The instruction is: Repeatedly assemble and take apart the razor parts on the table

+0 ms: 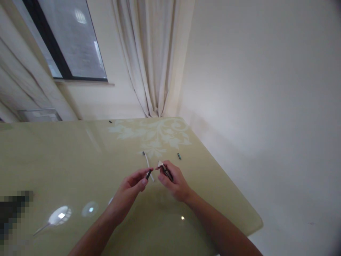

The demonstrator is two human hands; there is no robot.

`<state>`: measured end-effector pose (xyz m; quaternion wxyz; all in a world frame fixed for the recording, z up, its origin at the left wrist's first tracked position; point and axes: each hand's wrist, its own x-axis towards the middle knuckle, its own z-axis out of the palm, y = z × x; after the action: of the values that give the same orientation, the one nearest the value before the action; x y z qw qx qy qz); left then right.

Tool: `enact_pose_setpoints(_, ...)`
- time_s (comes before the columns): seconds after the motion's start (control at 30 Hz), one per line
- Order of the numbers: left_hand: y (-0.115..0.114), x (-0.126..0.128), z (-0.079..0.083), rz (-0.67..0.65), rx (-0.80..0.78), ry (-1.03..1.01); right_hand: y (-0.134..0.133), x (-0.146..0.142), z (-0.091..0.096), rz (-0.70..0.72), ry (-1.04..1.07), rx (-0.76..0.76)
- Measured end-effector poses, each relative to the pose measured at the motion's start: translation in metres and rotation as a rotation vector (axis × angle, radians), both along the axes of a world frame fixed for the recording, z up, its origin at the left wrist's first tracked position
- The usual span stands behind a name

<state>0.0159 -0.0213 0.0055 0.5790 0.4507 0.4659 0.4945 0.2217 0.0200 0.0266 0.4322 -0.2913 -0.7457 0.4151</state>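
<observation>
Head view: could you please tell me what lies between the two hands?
The head view shows a thin white stick crossing the gap between the left hand, pinching a dark piece, and the right hand, holding a dark pen.

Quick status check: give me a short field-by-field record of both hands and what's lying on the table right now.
left hand: pinches a small dark piece at the fingertips
right hand: grips a dark stick, with something pale at its top end
hands: close together above the table, not touching
table: glossy green, pale leaf pattern at the far side
on table: white rod with a dark tip, just beyond the hands; loose dark bit to its right
behind: curtain, window
</observation>
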Motion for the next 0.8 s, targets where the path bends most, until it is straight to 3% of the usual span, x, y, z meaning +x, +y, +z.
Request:
enact_pose_setpoints(0.3, 0.003, -0.001, -0.004, 0.041, 0.06, -0.022, -0.005, -0.008, -0.006, 0.02, -0.131, 0.064)
enact_pose_setpoints(0.8, 0.002, 0.001, 0.0, 0.089, 0.077, -0.012, -0.009, -0.011, -0.006, 0.024, -0.162, 0.087)
